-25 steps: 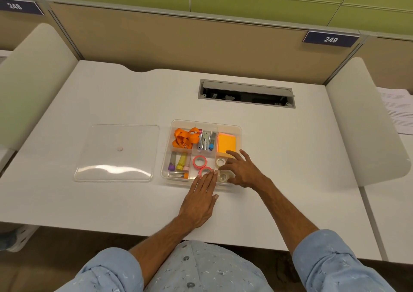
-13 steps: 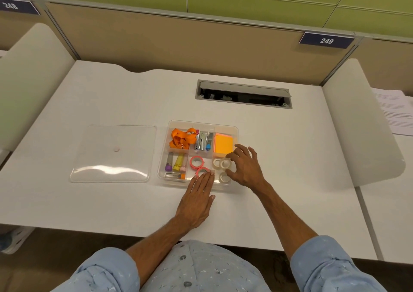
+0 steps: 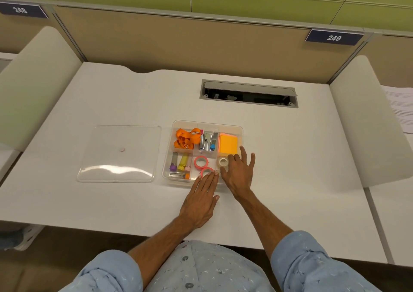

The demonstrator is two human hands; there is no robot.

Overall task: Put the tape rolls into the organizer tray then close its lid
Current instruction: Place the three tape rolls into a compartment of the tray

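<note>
A: Where are the tape rolls?

B: Inside the clear organizer tray [image 3: 239, 129] on the white surface [image 3: 290, 157]. Two pink tape rolls [image 3: 201, 161] lie in the front middle compartment, one behind the other. A pale tape roll [image 3: 223, 162] sits in the front right compartment.

A: And the hands?

B: The left hand [image 3: 201, 199] lies flat, fingers straight and together, its fingertips [image 3: 210, 174] touching the nearer pink roll at the tray's front wall. Its grip is slack and holds nothing. The right hand [image 3: 239, 171] is spread over the tray's front right corner, fingers splayed beside the pale roll, clasping nothing.

A: The lid?

B: The clear lid [image 3: 120, 153] lies flat on the surface just left of the tray, which stands uncovered.
</note>
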